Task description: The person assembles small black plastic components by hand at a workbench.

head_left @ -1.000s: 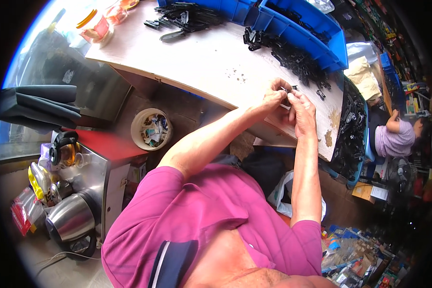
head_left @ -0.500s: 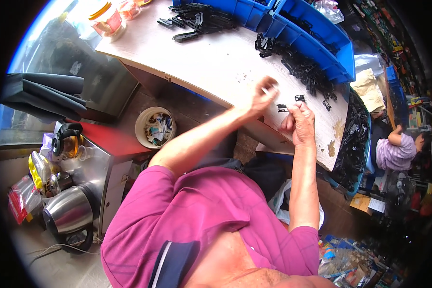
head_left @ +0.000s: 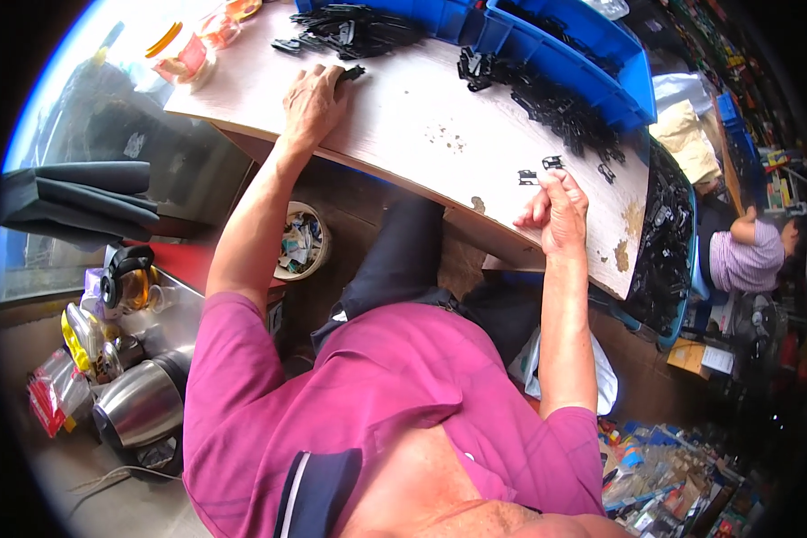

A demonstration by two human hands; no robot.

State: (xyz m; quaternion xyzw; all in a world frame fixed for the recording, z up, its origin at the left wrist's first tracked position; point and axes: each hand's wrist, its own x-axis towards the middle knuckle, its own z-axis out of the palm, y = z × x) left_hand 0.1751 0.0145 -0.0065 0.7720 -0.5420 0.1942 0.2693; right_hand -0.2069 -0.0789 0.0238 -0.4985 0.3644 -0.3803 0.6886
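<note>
At the far left of the table, my left hand (head_left: 312,108) is closed at a slim black plastic part (head_left: 351,74), which shows between thumb and forefinger. A loose pile of similar black parts (head_left: 354,32) lies just beyond it. My right hand (head_left: 563,213) is over the table's right side with its fingers curled and thumb and forefinger pinched together. What that pinch holds, if anything, is hidden. Right at its fingertips is a small black clip-like piece (head_left: 552,162); a second such piece (head_left: 528,177) lies to the left, and another (head_left: 606,173) farther right.
Blue bins (head_left: 569,58) line the table's far edge, with a heap of black parts (head_left: 565,117) before them. A jar (head_left: 181,56) stands at the far left corner. Below the table are a waste bucket (head_left: 321,242) and a crate of black parts (head_left: 662,260). Another person (head_left: 744,255) sits at right.
My left hand has swung from beside the right hand across to the far-left pile and closed at a black part there. My right hand stays by the small clip pieces. The view has shifted slightly.
</note>
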